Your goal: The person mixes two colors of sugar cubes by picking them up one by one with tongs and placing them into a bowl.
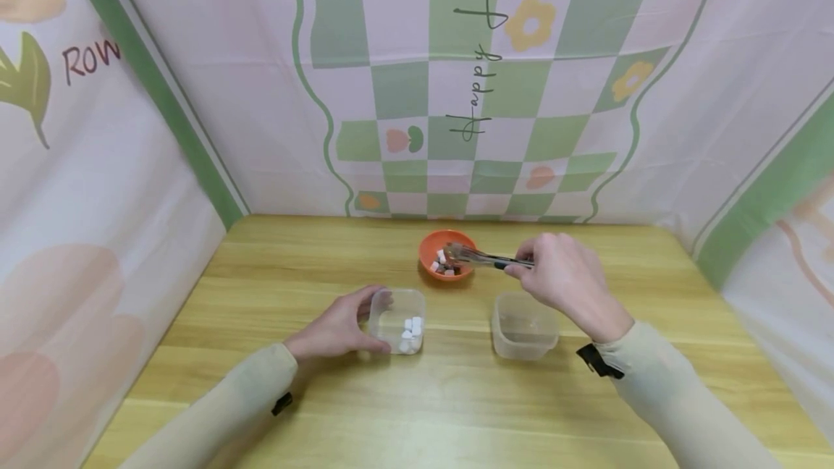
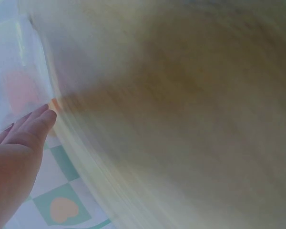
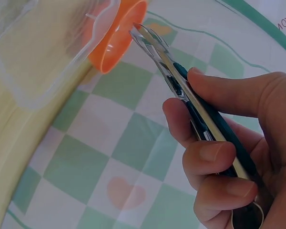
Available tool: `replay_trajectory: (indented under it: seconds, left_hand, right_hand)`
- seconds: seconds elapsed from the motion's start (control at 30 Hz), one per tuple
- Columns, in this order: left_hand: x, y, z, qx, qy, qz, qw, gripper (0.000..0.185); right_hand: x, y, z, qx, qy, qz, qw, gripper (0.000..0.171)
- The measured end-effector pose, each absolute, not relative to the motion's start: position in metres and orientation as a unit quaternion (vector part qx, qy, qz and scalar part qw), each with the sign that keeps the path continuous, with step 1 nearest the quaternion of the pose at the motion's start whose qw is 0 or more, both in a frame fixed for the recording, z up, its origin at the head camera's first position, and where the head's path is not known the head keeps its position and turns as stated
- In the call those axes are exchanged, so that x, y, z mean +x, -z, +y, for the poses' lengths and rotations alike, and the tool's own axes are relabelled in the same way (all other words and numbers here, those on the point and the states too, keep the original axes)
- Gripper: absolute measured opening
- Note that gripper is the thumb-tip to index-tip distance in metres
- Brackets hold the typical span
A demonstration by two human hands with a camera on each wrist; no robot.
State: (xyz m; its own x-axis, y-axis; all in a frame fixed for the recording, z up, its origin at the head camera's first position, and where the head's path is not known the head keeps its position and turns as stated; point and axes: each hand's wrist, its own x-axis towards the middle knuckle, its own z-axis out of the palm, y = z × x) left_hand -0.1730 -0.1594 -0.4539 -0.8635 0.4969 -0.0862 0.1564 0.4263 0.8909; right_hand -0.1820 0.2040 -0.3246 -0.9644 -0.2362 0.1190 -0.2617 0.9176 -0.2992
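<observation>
My right hand (image 1: 563, 277) grips metal tongs (image 3: 188, 102) with dark handle grips, the fingers wrapped round them. The tongs' tips are over the orange bowl (image 1: 426, 266), where small white cubes (image 1: 441, 257) and brown ones lie. Whether the tips pinch a cube I cannot tell. My left hand (image 1: 339, 326) holds a clear plastic container (image 1: 397, 297) from its left side, thumb at the near edge and fingers at the far edge. Several white cubes (image 1: 412, 331) sit in that container's right part. The left wrist view shows the left hand (image 2: 19, 148) against the container's wall.
A second clear plastic container (image 1: 524, 349) stands to the right, below my right hand. The wooden table (image 1: 417, 411) ends at a patterned cloth (image 1: 456, 93) behind the bowl. Cloth walls also rise on the left and right.
</observation>
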Motion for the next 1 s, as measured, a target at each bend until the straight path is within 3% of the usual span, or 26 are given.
replay_trajectory:
  seconds: [0.4, 0.63, 1.0]
  left_hand:
    - [-0.172, 0.452, -0.159, 0.194, -0.492, 0.831, 0.172, 0.1]
    - [-0.172, 0.45, -0.159, 0.194, -0.496, 0.829, 0.17, 0.099]
    - [-0.172, 0.452, -0.159, 0.2, -0.498, 0.826, 0.17, 0.099]
  right_hand:
    - [-0.18, 0.32, 0.203, 0.123, -0.156, -0.98, 0.027, 0.014]
    - [-0.165, 0.3, 0.18, 0.157, -0.157, -0.975, 0.023, 0.013]
    - [-0.15, 0.298, 0.162, 0.197, -0.144, -0.97, 0.012, 0.013]
